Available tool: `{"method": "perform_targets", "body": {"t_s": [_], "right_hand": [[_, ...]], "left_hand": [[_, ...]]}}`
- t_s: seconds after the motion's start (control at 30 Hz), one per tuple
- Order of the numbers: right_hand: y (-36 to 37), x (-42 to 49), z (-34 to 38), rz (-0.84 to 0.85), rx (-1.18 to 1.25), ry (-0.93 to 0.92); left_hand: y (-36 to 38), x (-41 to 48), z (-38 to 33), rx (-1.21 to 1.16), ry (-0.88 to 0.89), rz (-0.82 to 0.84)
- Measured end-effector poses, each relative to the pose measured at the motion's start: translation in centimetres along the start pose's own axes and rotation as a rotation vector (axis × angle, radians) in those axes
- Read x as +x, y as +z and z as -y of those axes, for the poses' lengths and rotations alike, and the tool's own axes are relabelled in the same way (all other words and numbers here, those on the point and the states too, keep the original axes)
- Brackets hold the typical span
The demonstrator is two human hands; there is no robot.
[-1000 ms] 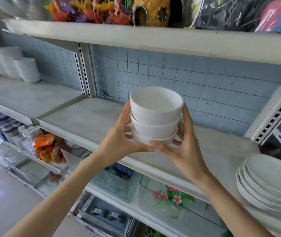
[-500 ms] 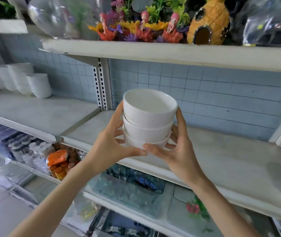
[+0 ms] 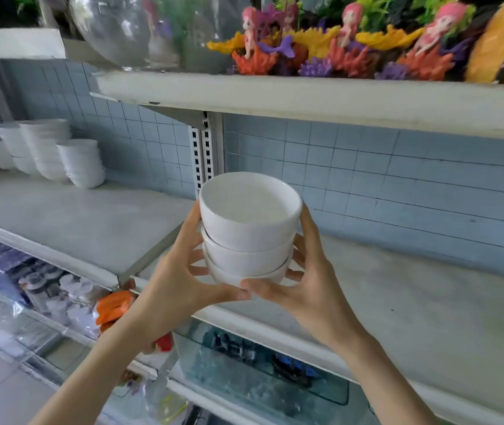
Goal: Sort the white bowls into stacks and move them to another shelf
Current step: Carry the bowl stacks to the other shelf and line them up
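Your left hand [image 3: 177, 280] and right hand [image 3: 313, 291] are curling snugly round the three stacked glossy white ceramic bowls [image 3: 249, 237]; be carrying them level, supporting the bottom one.

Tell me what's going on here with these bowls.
A person holds a stack of three white bowls between the left hand and the right hand, each gripping its sides, up in the air in front of a grey shelf. It is not yet set down. More bowl stacks stand on the shelf section to the far left.
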State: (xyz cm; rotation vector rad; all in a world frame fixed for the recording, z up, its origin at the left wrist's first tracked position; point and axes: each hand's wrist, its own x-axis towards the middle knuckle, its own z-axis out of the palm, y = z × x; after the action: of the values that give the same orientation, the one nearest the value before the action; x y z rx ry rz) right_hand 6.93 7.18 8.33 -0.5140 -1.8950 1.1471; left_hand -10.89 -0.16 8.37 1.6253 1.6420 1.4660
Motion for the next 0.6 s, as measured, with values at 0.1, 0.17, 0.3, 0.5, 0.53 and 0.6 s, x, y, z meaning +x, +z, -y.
{"method": "perform_targets", "body": {"t_s": [0.1, 0.17, 0.3, 0.5, 0.53, 0.6], "right_hand": [[0.9, 2.5, -1.0, -0.008, -0.003, 0.023], [1.5, 4.0, -1.5, -0.011, 0.0, 0.043], [3.2, 6.6, -2.9, -0.011, -0.012, 0.08], [7.0, 9.4, -4.6, 0.016, -0.023, 0.131], [7.9, 9.9, -4.8, 0.02, -0.025, 0.138], [10.0, 10.8, -5.0, 0.02, -0.031, 0.146]], "left_hand": [[-1.3, 2.4, 1.7, 0.014, 0.014, 0.03], [-2.1, 3.8, 2.6, 0.016, 0.011, 0.049], [-3.9, 5.7, 4.6, 0.013, -0.001, 0.071], [-7.1, 6.8, 8.1, -0.008, -0.036, 0.088], [-8.0, 6.9, 8.6, -0.017, -0.042, 0.089], [-10.0, 7.0, 9.6, -0.025, -0.034, 0.097]]}}
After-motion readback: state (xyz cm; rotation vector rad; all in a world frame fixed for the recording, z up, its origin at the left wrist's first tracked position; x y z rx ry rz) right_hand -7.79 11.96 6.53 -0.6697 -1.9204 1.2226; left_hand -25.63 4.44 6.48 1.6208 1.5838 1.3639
